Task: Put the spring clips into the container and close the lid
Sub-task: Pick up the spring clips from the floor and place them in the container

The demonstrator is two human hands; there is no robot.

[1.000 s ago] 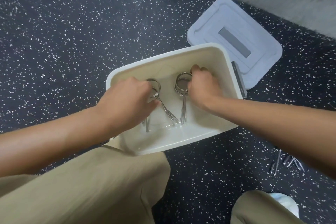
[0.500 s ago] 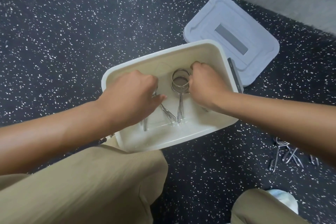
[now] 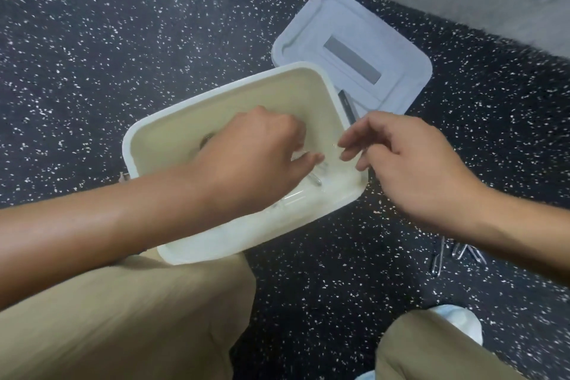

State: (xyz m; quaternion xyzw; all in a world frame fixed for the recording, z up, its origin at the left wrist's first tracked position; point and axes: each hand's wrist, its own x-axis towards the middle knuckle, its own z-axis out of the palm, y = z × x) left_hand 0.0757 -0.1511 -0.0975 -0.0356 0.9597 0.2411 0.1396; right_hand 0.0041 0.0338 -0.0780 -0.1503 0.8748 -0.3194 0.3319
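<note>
Left fingers [image 3: 303, 160] touch spring clips [image 3: 317, 177] inside container [image 3: 172, 120].

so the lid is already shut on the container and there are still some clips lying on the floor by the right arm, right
Not quite. The head view shows the lid lying off on the floor behind the container, which is open with the left hand inside it. The rest holds: some spring clips lie on the floor by the right arm.

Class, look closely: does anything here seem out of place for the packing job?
Yes: several spring clips lie loose on the floor beneath the right forearm, outside the container, whose lid lies off beside it.
</note>
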